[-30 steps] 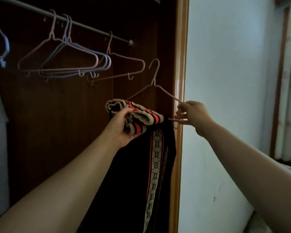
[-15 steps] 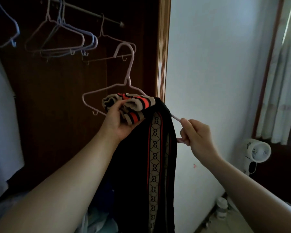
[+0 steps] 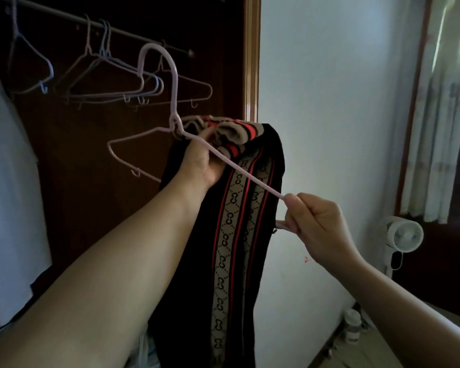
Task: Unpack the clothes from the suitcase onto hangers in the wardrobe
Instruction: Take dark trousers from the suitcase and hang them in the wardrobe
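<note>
A person stands at an open wardrobe (image 3: 91, 208), holding a black knit garment (image 3: 231, 235) in front of it, to the right of the rail (image 3: 133, 35) where a row of empty hangers (image 3: 112, 86) waits. The left hand (image 3: 202, 160) is curled tight round the bunched, ribbed waistband, striped beige, red and black, while the rest of the cloth drops in a long limp fall out of view, a patterned beige band edged in red running down it. The right hand (image 3: 316, 227) pinches the outer corner of a thin pink hanger (image 3: 250, 177), which is off the rail and tilted, its sloping arm lying across the left hand and its hook pointing up towards the wardrobe. The knit looks soft and shapeless, with enough hanging weight to drag it off a smooth bar, so it is best taken by the thick waistband. The hanger appears light and slightly springy, so a grip at the neck under the hook would likely steady it better than the corner. A white fan (image 3: 404, 235) stands on the floor by the far wall
</note>
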Demonstrator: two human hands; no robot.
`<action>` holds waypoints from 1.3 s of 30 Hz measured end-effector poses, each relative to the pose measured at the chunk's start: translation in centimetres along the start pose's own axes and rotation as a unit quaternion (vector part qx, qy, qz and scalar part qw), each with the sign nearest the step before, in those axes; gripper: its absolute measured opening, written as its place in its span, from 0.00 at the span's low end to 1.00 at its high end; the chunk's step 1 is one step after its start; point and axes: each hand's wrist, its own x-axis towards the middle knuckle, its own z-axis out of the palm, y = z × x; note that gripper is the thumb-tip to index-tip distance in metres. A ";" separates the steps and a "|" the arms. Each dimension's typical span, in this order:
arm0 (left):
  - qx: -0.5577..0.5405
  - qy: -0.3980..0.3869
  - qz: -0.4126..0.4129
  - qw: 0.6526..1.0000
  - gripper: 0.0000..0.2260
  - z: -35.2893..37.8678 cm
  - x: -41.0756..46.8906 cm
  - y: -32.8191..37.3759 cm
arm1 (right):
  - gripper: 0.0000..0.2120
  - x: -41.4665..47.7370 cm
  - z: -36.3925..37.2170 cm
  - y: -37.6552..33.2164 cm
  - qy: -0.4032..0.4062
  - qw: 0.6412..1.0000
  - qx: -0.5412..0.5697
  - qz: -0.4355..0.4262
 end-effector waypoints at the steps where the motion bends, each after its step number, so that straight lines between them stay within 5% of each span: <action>1: 0.008 -0.033 -0.009 0.999 0.09 0.5 0.1 0.2 | 0.22 0.1 0.1 -0.5 -0.004 1.000 0.012 0.008; 4: 0.035 -0.066 -0.070 0.995 0.11 1.7 0.7 0.6 | 0.23 0.4 0.9 -1.4 -0.030 0.997 0.074 0.023; 7: 0.206 -0.069 -0.113 0.969 0.15 2.0 1.3 -0.2 | 0.23 0.6 1.7 -1.6 -0.031 0.990 0.129 0.050; 9: 0.356 -0.122 -0.186 0.907 0.21 1.3 1.3 -0.7 | 0.24 1.0 1.9 -1.5 -0.005 0.982 0.168 0.090; 11: 0.500 -0.175 -0.252 0.810 0.24 0.5 1.2 -1.3 | 0.24 1.4 1.8 -1.2 0.017 0.975 0.187 0.122; 13: 0.657 -0.177 -0.252 0.688 0.26 -0.1 1.1 -1.2 | 0.21 2.1 1.5 -1.0 0.036 0.973 0.182 0.137; 15: 0.726 -0.140 -0.209 0.640 0.24 -0.4 0.7 -0.5 | 0.17 3.0 1.0 -0.6 0.067 0.972 0.161 0.159; 18: 0.729 -0.054 -0.106 0.675 0.20 -2.1 -0.4 1.0 | 0.18 3.9 0.9 0.7 0.093 0.971 0.117 0.188; 21: 0.735 0.080 0.006 0.674 0.13 -5.3 -2.7 1.2 | 0.19 3.9 1.8 2.3 0.088 0.967 0.078 0.225; 24: 0.673 0.240 -0.031 0.699 0.09 -8.8 -5.9 -0.2 | 0.19 3.8 2.8 2.8 0.069 0.971 0.077 0.214; 29: 0.500 0.401 -0.042 0.766 0.27 -11.5 -10.2 -3.4 | 0.21 4.2 3.6 3.5 0.047 0.976 0.025 0.212; 33: 0.246 0.262 -0.184 0.915 0.33 -12.9 -11.6 -5.6 | 0.19 4.5 2.9 3.7 0.081 0.968 0.095 0.218; 37: 0.190 0.122 -0.220 0.949 0.23 -12.7 -11.4 -6.0 | 0.16 5.2 1.3 3.5 0.116 0.958 0.141 0.221; 39: 0.199 0.112 -0.203 0.952 0.19 -12.0 -10.8 -5.5 | 0.17 5.5 0.4 3.6 0.127 0.957 0.147 0.215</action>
